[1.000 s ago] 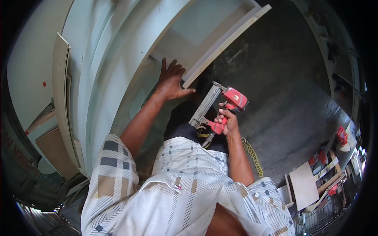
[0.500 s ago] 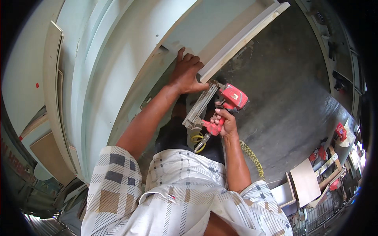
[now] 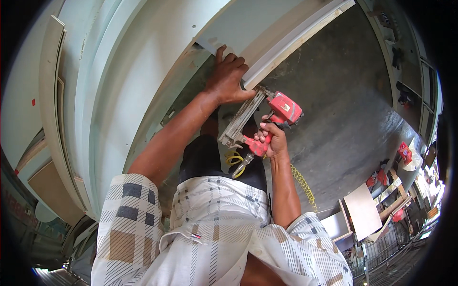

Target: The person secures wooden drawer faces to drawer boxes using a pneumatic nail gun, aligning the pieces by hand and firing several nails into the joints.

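Head view, sole camera. Red pneumatic nailer (image 3: 285,107), one, with straight grey metal magazine (image 3: 242,117): held before the person, nose just beside the near end of a light timber edge strip (image 3: 300,45); whether nose and strip touch cannot be told. Right hand (image 3: 274,139): closed about the nailer's red handle, fingers wrapped. Left hand (image 3: 226,80): partly open, thumb spread from the fingers, set at the near end of the white panel (image 3: 286,43) that the strip edges, thumb tip next to the nailer's nose; firmness of hold cannot be told. Metal hose coupling (image 3: 244,164): at the handle's lower end. Yellow air hose (image 3: 302,183): coiled length right of the right forearm, further loops by the coupling. Large pale panel (image 3: 138,71): left of the left forearm, bowed by the lens. Plywood boards (image 3: 50,86): upright, far left. Concrete floor (image 3: 334,81): grey, scuffed. Rectangular plywood piece (image 3: 362,212): lower right, among timber offcuts (image 3: 396,217). Plaid shirt (image 3: 214,209): white, brown and dark blue
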Demonstrator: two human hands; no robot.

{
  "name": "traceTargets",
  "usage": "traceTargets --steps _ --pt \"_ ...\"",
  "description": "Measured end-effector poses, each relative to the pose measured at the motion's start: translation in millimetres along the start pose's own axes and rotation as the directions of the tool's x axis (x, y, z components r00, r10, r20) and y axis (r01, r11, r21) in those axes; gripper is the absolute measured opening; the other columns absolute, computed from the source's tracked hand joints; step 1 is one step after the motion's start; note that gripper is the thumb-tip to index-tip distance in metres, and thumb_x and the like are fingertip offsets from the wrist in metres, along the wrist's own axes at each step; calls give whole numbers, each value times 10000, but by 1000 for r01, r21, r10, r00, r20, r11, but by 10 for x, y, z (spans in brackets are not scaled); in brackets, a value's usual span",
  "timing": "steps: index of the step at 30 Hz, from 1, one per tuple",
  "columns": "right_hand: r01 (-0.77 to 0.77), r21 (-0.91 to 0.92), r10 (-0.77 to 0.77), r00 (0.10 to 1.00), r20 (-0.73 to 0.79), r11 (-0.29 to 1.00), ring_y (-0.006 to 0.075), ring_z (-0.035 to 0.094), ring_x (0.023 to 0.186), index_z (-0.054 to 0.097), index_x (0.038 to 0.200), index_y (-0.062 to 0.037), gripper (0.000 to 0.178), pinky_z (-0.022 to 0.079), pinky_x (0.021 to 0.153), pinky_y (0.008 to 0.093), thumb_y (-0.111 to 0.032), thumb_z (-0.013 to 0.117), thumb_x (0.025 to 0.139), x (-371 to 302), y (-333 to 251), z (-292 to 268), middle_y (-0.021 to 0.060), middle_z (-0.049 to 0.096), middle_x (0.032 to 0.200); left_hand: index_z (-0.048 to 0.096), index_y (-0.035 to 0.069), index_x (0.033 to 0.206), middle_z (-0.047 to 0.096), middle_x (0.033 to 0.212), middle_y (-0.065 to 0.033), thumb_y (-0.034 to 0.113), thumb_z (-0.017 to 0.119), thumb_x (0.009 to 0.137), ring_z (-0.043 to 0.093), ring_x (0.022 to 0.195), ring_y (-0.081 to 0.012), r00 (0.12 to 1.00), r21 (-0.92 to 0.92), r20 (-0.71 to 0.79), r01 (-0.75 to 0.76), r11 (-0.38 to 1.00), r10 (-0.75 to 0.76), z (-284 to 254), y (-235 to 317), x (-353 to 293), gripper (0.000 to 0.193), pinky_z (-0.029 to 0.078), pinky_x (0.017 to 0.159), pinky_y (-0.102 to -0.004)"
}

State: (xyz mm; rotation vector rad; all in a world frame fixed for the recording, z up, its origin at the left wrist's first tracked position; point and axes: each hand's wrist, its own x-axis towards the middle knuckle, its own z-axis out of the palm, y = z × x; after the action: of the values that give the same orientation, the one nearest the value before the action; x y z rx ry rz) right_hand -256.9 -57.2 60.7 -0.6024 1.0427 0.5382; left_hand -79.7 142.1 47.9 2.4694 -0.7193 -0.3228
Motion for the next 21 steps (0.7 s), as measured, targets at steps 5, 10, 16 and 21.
traceTargets --steps 5,10,16,21 --pt "37 2 -37 998 47 999 135 491 506 568 1238 -26 348 497 602 352 -37 611 893 67 56 -76 -1 469 636 735 26 955 635 962 -105 484 748 617 574 1030 -288 999 25 35 1 1000 -2 -5 -16 -30 569 196 1202 -551" --pt "16 20 -17 997 77 1000 121 502 505 595 1171 -36 265 503 615 344 -52 629 909 265 137 -269 -26 477 608 742 35 960 641 981 -108 500 748 621 572 1062 -280 1000 59 -5 -28 998 28 84 66 -74 576 189 1198 -537" --pt "-18 78 9 993 118 997 137 521 509 614 898 -60 46 537 620 357 -58 660 893 441 216 -313 -16 497 614 743 32 975 643 992 -109 506 743 636 571 1080 -281 1000 54 12 -22 998 22 69 30 -61 583 176 1207 -533" --pt "-21 76 13 995 103 997 136 522 509 613 872 -60 56 537 622 362 -62 666 890 439 205 -304 -15 496 608 742 28 984 638 976 -109 502 744 630 572 1073 -286 1000 59 21 -20 998 19 61 15 -71 592 173 1210 -536"
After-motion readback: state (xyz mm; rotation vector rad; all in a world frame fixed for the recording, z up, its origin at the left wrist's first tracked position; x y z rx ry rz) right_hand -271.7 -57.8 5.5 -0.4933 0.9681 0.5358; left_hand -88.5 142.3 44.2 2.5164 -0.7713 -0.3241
